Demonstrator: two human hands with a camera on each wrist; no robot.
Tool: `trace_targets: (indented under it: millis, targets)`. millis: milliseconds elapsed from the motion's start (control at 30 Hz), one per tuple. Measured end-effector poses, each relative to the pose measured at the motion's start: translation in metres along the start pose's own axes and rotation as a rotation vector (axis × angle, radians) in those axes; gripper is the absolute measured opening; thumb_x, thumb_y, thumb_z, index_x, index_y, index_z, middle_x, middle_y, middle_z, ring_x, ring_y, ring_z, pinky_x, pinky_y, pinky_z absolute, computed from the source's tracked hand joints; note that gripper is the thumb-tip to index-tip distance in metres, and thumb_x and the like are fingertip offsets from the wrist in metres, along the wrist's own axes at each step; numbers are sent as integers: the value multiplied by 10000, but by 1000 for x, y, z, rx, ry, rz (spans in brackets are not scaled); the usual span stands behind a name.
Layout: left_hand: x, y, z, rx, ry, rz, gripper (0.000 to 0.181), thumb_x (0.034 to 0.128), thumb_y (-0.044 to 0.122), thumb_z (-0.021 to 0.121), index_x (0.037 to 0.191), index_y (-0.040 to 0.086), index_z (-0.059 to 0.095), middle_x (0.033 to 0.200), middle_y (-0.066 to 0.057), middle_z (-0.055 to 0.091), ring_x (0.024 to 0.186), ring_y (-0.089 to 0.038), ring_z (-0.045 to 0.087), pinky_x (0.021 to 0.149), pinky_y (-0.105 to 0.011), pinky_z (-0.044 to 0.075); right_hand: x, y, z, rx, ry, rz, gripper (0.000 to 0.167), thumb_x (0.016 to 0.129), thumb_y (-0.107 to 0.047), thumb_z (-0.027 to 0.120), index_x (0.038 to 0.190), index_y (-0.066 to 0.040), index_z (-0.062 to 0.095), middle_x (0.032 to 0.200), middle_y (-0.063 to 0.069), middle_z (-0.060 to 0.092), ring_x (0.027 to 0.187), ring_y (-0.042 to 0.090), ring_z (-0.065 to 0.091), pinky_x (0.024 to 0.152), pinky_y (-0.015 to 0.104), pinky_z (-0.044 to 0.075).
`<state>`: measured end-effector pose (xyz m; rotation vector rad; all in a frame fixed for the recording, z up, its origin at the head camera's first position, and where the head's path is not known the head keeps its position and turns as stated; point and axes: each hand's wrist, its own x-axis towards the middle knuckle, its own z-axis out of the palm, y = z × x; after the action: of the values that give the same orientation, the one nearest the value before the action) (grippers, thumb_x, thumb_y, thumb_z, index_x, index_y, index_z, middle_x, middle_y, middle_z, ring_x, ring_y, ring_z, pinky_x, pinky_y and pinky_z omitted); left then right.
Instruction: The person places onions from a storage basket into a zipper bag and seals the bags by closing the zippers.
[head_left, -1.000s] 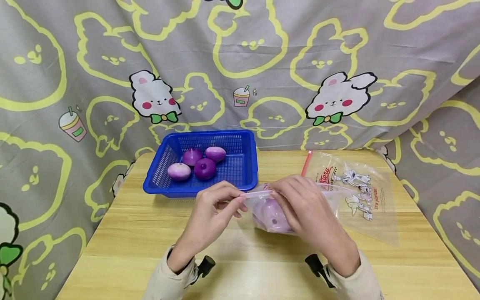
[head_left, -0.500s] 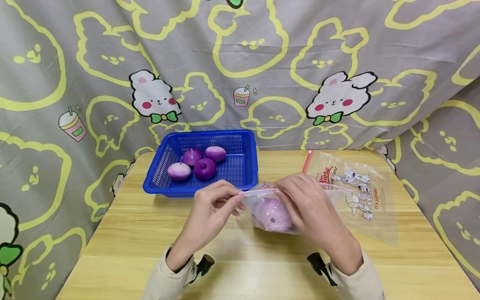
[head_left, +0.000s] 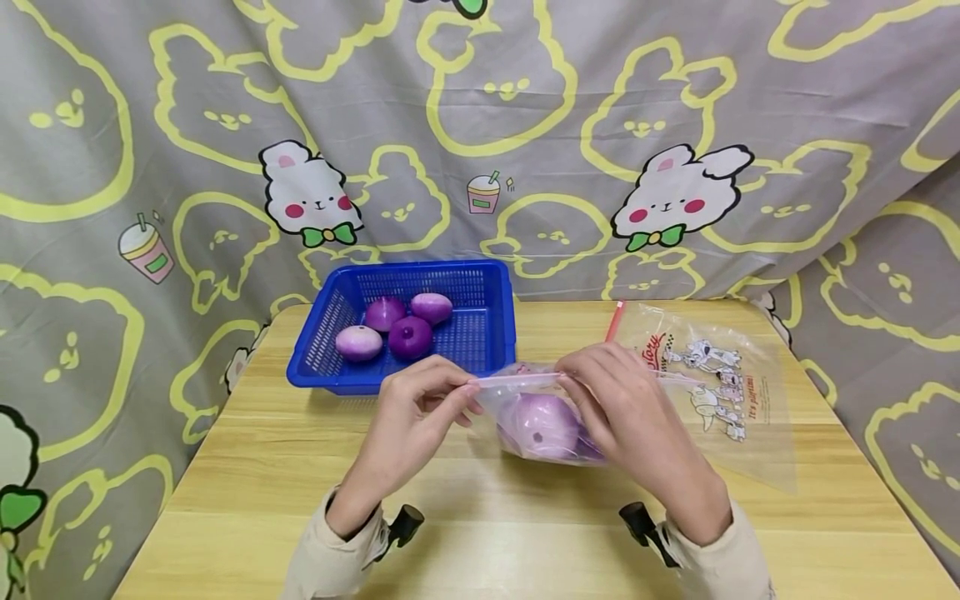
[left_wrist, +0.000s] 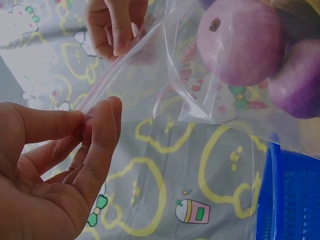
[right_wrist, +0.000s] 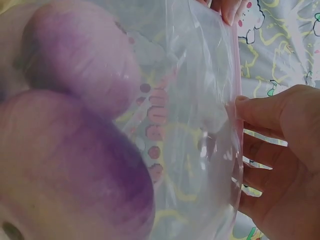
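A clear zip bag (head_left: pixel 495 402) with a pink seal strip holds purple onions (head_left: pixel 546 425); the right wrist view shows two onions (right_wrist: pixel 80 165) pressed near its plastic. At one end of the strip, my left hand (head_left: pixel 420 425) pinches the seal between thumb and fingers. My right hand (head_left: pixel 637 417) pinches the same strip farther along, thumb on the near side and fingers behind. In the left wrist view, the left thumb and fingertips meet on the bag's top edge. Part of the bag is hidden behind the right hand.
A blue plastic basket (head_left: pixel 491 367) with several purple onions (head_left: pixel 409 337) stands behind the left hand. Flat on the table's right side lies another clear printed bag (head_left: pixel 772 417) with a red slider strip (head_left: pixel 615 321). A patterned curtain (head_left: pixel 555 175) hangs behind the wooden table (head_left: pixel 247 500).
My right hand has slid a little rightward along the seal strip. The left hand and the bag with its onions have shifted slightly left.
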<state>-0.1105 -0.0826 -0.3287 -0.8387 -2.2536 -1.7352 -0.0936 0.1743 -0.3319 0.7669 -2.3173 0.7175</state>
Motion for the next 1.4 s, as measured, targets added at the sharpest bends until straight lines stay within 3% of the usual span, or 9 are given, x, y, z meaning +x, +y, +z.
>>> trace_targets:
  millis: [800, 1167, 1400]
  targets:
    - [-1, 2, -6, 14, 23, 1, 66, 929, 34, 680, 922, 44, 745, 840, -35, 681, 677, -209, 690, 586, -322, 592, -1, 8, -8, -5, 33, -14, 109, 942, -112, 638, 1029, -69, 689, 1025, 34, 697, 1012, 221, 596, 932, 396, 439]
    - [-1, 2, -8, 12, 27, -14, 66, 924, 17, 679, 922, 36, 743, 857, -37, 678, 703, -236, 692, 598, -327, 596, -2, 12, -12, -6, 29, 7, 136, 954, -113, 629, 1050, -46, 699, 1130, 102, 661, 1069, 267, 583, 984, 416, 413]
    - [-1, 1, -10, 23, 34, 6, 71, 928, 20, 675, 918, 41, 742, 858, -34, 680, 699, -237, 689, 594, -322, 595, -2, 14, -15, -10, 63, -8, 117, 925, -66, 651, 1030, -44, 698, 1094, 93, 665, 1025, 268, 569, 919, 401, 433]
